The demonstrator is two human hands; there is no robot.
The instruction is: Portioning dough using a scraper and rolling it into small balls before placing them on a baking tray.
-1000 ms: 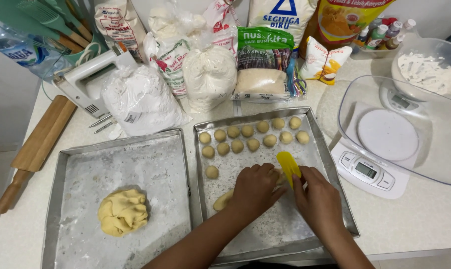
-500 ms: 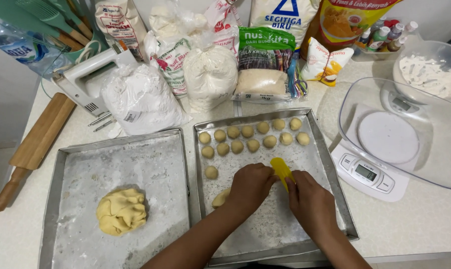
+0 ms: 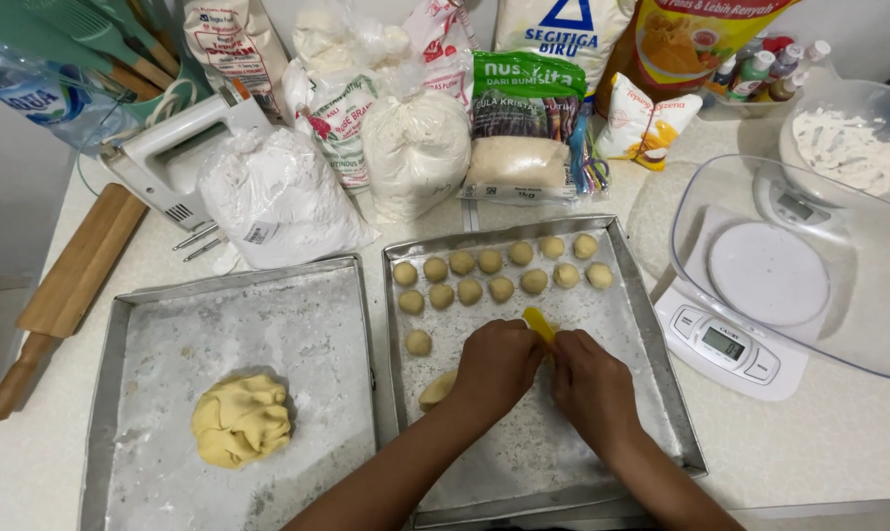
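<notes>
Since a second ago both hands have slid a little toward the far edge of the right tray (image 3: 652, 324), and the yellow scraper (image 3: 538, 324) now pokes up between them instead of standing over the right hand. The left hand (image 3: 497, 369) is curled knuckles-up on the floured tray floor, closed over a piece of dough (image 3: 437, 390) whose pale end shows at its left side. The right hand (image 3: 591, 390) lies just beside it, fingers folded around the scraper's lower part. Near the tray's far edge sit two rows of small dough balls (image 3: 496, 275), with one more ball alone below the left end of the second row. The left tray (image 3: 120, 324), also floured, touches the right one and holds a dough lump (image 3: 240, 418) near its near left corner. Along the bench's far edge stand bags of flour and sugar. A hand mixer (image 3: 175, 157) and a rolling pin (image 3: 66, 295) lie at the left, a scale (image 3: 735, 339) with a clear bowl at the right.
</notes>
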